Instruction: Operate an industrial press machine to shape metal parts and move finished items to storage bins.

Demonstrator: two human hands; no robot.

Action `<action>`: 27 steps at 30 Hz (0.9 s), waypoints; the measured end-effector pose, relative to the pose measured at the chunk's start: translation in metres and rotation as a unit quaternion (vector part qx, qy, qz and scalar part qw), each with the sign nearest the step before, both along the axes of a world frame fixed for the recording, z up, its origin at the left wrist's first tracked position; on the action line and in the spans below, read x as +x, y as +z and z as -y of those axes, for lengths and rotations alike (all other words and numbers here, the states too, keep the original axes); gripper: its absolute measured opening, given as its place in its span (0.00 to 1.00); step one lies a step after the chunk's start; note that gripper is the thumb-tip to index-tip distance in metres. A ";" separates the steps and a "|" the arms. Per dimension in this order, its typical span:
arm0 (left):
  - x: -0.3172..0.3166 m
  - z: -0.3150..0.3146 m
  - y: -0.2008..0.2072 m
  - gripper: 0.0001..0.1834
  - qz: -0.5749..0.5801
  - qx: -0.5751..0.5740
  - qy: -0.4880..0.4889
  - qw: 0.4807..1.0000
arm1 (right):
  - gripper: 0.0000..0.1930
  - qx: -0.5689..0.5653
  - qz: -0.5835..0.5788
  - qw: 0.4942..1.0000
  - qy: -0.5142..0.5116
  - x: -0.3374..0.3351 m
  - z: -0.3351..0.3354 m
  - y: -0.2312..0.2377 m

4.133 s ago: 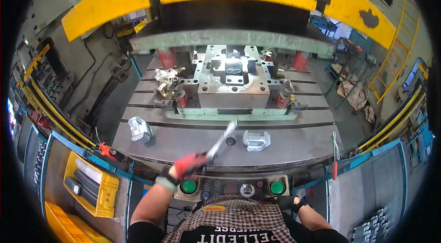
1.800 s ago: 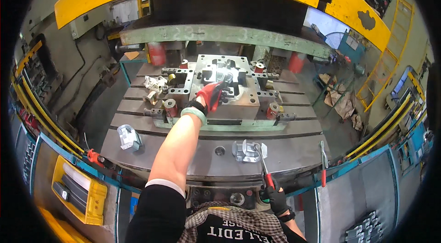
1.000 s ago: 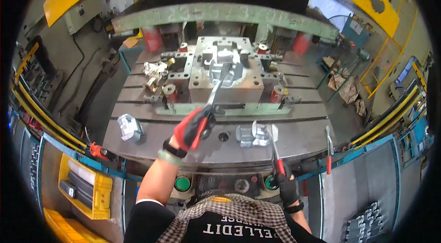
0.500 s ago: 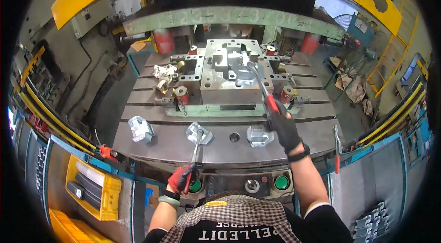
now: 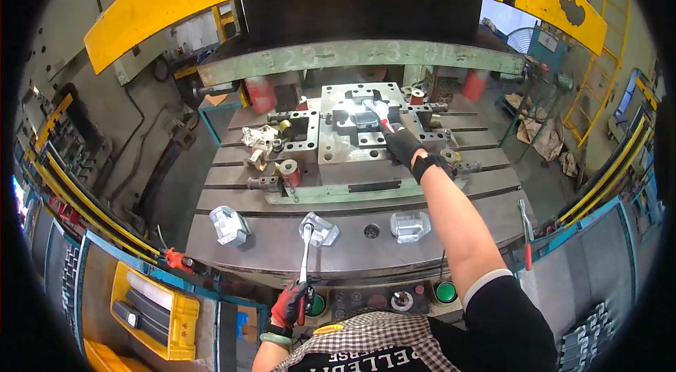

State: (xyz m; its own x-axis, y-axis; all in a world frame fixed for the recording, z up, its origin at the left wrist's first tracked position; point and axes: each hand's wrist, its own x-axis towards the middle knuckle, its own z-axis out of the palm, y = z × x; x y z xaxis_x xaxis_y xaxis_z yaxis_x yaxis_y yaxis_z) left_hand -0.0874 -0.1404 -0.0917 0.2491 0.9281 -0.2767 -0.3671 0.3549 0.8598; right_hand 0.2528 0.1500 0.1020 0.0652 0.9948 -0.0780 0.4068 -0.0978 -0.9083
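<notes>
R hand (image 5: 404, 147), gripping tongs (image 5: 381, 114), now reaches farther over die (image 5: 352, 173), metal part (image 5: 365, 119) apparently seated in recess; L hand (image 5: 289, 303) still grips 2nd tongs (image 5: 305, 259) w/ tip at another part (image 5: 324, 232) on table (image 5: 264, 249).

Your left tongs (image 5: 305, 259) are right on that chunky silvery piece (image 5: 327, 232) on the tabletop (image 5: 282, 251). Your red-handled right tongs (image 5: 384, 120) reach a grey part (image 5: 365, 121) in the die (image 5: 338, 154).

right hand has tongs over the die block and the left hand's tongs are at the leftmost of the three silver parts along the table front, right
Not quite: the head view shows the tongs in the left hand at the middle silver part, not the leftmost. The right hand does have tongs over the die block.
</notes>
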 end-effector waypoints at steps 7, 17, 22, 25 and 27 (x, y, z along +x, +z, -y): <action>0.003 0.006 0.015 0.32 -0.173 -0.105 -0.095 0.975 | 0.17 0.386 0.090 0.905 0.154 0.053 0.059 -0.057; -0.009 0.045 -0.014 0.38 -0.609 0.185 -0.279 0.719 | 0.17 -0.075 0.200 0.944 0.250 0.121 0.338 -0.187; 0.006 0.037 -0.011 0.39 -0.652 0.133 -0.382 0.642 | 0.15 -0.115 0.332 0.912 0.213 0.134 0.371 -0.236; 0.008 0.028 -0.019 0.40 -0.650 0.120 -0.421 0.621 | 0.13 -0.038 0.404 0.892 0.201 0.131 0.372 -0.261; 0.009 0.022 -0.019 0.40 -0.640 0.103 -0.447 0.616 | 0.11 -0.030 0.425 0.884 0.195 0.125 0.370 -0.257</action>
